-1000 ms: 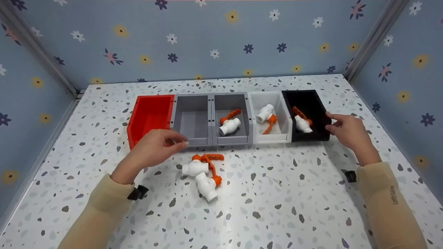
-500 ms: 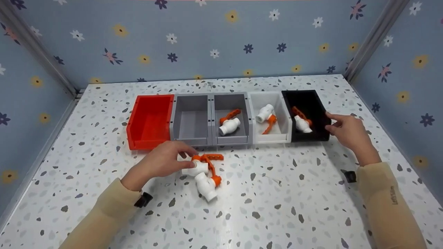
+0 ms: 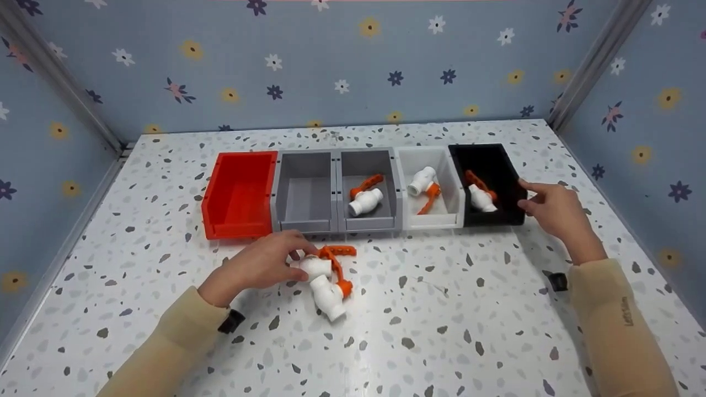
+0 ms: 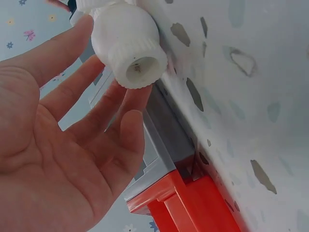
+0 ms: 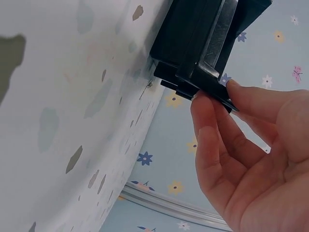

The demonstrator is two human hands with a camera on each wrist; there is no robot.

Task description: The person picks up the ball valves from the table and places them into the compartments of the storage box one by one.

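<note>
My left hand (image 3: 270, 259) is at a white ball valve (image 3: 318, 267) with an orange lever, thumb on the near side and fingers on the far side. In the left wrist view the valve's open round end (image 4: 140, 70) sticks out past my fingers (image 4: 72, 92). A second white ball valve (image 3: 329, 299) lies against it on the table, its orange lever crossing the first one's. At the right end of the bin row, my right hand (image 3: 554, 212) pinches the side rim of the black bin (image 5: 207, 67) between thumb and fingers.
The row also has a red bin (image 3: 240, 187), two grey bins (image 3: 306, 225) and a white bin (image 3: 433, 221). One valve each lies in the right-hand grey, white and black bins. Flowered walls (image 3: 342, 60) enclose the speckled table (image 3: 419, 342).
My left hand has come down and right from in front of the red and grey bins to the upper loose valve, closing on its left end. My right hand stays at the black bin.
</note>
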